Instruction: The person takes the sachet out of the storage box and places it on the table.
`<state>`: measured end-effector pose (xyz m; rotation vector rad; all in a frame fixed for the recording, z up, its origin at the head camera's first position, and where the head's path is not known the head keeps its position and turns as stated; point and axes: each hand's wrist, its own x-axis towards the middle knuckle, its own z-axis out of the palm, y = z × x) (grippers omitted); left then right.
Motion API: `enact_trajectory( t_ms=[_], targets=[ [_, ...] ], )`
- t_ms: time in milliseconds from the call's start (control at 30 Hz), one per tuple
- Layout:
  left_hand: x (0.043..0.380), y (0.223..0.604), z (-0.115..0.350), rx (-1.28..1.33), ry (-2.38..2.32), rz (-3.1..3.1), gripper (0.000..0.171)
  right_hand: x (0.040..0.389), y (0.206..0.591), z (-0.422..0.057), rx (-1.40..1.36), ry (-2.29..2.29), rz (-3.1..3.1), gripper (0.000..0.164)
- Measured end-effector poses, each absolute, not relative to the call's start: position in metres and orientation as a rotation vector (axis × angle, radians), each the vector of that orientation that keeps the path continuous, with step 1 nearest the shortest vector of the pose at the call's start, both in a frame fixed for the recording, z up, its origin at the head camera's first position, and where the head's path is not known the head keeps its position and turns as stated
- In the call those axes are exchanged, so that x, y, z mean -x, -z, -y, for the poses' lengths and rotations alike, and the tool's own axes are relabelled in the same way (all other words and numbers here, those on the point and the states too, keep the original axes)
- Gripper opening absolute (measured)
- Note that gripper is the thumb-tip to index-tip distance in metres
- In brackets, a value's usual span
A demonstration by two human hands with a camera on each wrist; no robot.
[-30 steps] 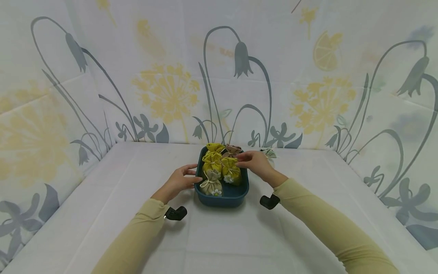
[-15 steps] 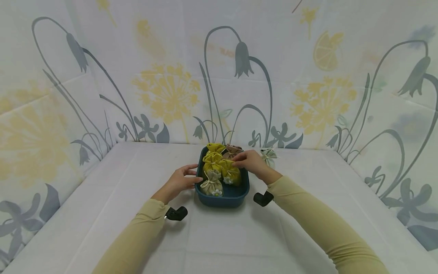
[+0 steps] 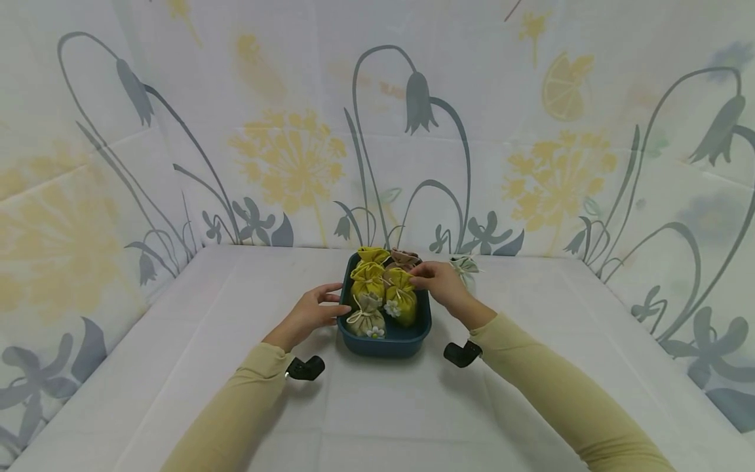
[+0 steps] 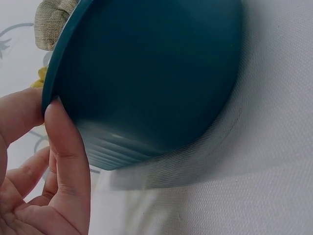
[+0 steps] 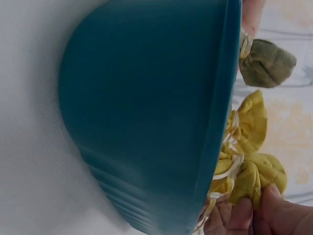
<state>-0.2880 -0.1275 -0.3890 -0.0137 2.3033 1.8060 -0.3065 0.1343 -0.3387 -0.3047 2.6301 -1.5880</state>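
Observation:
A dark teal plastic tub (image 3: 383, 349) stands on the white cloth, holding several small drawstring pouches. My left hand (image 3: 310, 311) pinches its left rim; in the left wrist view the thumb (image 4: 68, 147) presses on the outer wall, with a finger over the rim. With thumb and fingers my right hand (image 3: 445, 286) pinches the gathered top of a yellow pouch (image 3: 402, 303) with a white flower, inside the tub's right side. In the right wrist view that yellow pouch's top (image 5: 259, 177) shows above the rim, its lower body hidden by the tub wall.
In the tub also sit a beige pouch (image 3: 366, 321) at front left, a yellow pouch (image 3: 368, 278) behind it, another yellow pouch (image 3: 373, 254) farther back, and a brown pouch (image 3: 404, 258). A pale green pouch (image 3: 464, 267) stands outside, behind my right hand. A patterned curtain (image 3: 295, 164) closes the back.
My right hand moved slightly left with the pouch's top, then back right. The yellow pouch leaned left half a second ago and stands straighter now. My left hand stays on the rim.

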Motion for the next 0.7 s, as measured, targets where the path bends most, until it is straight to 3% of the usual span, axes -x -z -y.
enact_trajectory(
  t_ms=[700],
  targets=[
    [0.286,0.388,0.128,0.000,-1.810,-2.297,0.063,0.260,0.320,-0.141,0.487,1.702,-2.701,0.013]
  ],
)
